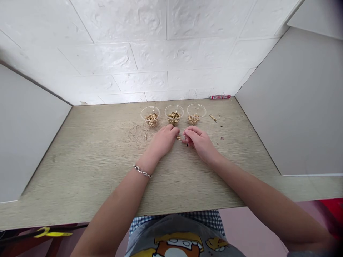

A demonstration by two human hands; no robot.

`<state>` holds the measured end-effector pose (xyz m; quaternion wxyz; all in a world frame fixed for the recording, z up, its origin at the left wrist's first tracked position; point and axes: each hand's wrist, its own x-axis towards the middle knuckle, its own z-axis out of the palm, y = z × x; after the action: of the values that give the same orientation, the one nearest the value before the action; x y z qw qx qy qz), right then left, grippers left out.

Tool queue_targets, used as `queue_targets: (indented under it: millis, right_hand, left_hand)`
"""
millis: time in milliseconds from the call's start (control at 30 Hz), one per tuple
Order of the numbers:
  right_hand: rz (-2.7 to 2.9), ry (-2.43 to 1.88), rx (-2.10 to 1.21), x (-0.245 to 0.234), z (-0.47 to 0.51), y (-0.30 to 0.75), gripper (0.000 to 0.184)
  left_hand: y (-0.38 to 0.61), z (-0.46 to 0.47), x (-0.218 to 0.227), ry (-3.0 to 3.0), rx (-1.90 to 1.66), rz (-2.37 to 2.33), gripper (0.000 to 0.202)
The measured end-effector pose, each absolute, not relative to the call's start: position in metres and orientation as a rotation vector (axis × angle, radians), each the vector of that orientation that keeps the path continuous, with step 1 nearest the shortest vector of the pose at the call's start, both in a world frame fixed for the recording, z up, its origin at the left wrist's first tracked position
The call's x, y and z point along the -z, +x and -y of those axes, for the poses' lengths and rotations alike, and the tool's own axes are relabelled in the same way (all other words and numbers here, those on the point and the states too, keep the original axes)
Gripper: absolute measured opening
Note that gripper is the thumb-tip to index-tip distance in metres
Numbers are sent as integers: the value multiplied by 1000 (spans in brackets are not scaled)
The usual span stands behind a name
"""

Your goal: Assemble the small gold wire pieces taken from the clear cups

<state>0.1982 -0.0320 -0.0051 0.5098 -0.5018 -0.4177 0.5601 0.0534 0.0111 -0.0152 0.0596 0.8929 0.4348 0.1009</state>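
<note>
My left hand rests on the table just in front of the middle cup, fingers curled down together; whatever they hold, if anything, is hidden. Opposite it, my right hand has thumb and forefinger pinched, and I cannot make out what is between them. A small group of brass-coloured pins lies side by side between the two hands. Behind them stand three clear plastic cups in a row, each partly filled with such pins: the left cup, the middle cup and the right cup.
On the wooden table, a single pin lies left of my left hand. A few longer pins and dark bits lie right of the cups. A red pen lies against the white wall. Grey panels bound both sides.
</note>
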Motion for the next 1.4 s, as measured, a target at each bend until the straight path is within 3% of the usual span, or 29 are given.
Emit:
queue_targets:
  millis: [1400]
  right_hand:
    - [1085,-1147,-1340,12,32,197,17]
  left_hand:
    - [46,-6,4,2540,-265,-1157,30]
